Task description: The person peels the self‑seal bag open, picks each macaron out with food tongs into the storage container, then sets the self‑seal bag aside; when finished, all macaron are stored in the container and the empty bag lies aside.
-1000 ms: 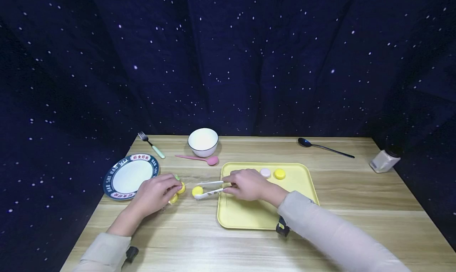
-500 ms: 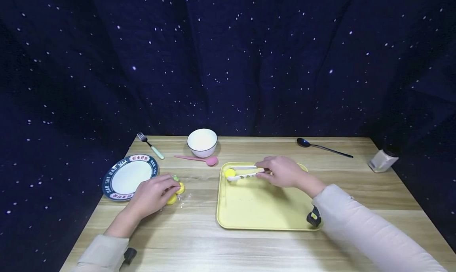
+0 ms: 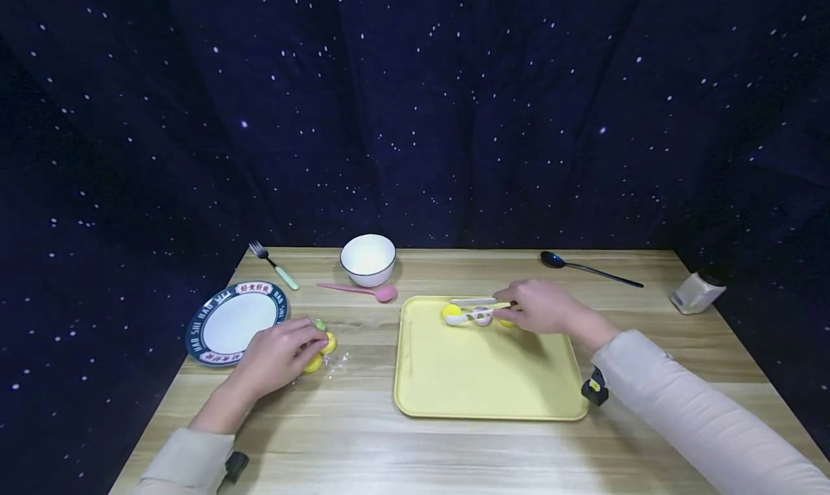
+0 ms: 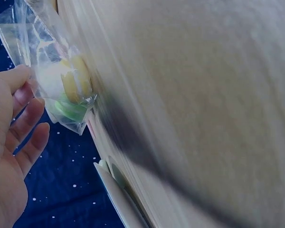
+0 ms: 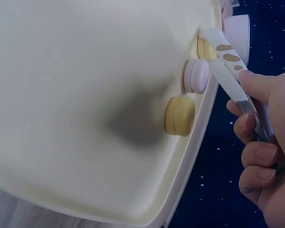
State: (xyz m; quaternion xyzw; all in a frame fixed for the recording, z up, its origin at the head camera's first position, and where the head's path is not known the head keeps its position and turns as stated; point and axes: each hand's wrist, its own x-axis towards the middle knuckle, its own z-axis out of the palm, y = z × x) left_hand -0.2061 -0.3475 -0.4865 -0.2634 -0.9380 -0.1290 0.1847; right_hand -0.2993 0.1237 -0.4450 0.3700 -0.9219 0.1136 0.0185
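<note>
R hand [image 3: 538,306] w/ tongs [image 5: 230,54] at the yellow macaron [image 5: 205,47]; L hand [image 3: 282,354] on the clear bag [image 4: 38,47]

Your R hand pinches the tongs b/w thumb and fingers, above the far part of the tray [image 3: 480,387]. The tongs are white w/ brownish spots, and their tips point to your left. The yellow macaron is b/w these tips, at the far left part of the tray; you cannot tell from the pics if the tips squeeze it. To its right, in one row near the far edge, are the lilac macaron [image 5: 198,76] and then the second yellow macaron [image 5: 180,116], approx. under your R hand.

Your L hand pinches the edge of the clear bag w/ the thumb and fingertips; the other fingers are loosely bent. In the bag are yellow pieces [image 3: 329,342] and a green piece [image 3: 320,324]. It is on the counter [image 3: 454,459], left of the tray and well apart from it.

Other items: the plate [image 3: 279,304] w/ dark blue rim is just beside your L hand, partly covered by it. Beyond it is the fork [image 3: 285,277] w/ light green handle. The white bowl [image 3: 368,261] is behind the pink spoon [image 3: 385,293], near the tray. The black spoon [image 3: 553,259] is beyond the tray, and the jar [image 3: 697,293] is far right.
</note>
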